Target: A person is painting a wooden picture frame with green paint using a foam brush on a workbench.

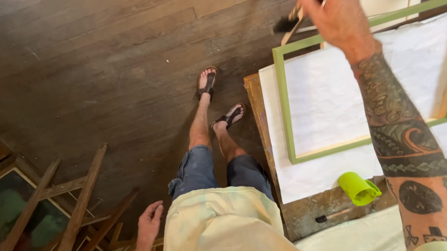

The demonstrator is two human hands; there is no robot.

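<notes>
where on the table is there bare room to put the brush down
Bare white paper lies between the green frame and the lime cup, and inside the frame too. The front edge by the cup is crowded. The right hand holds the brush.

Worn wooden table (300, 219): white paper (321, 180), green cup (357, 188).

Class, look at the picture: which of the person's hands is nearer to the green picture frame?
Right. The right hand holds a brush just above the green picture frame's top edge. The left hand hangs empty by the hip, far away, near wooden stretchers.
</notes>
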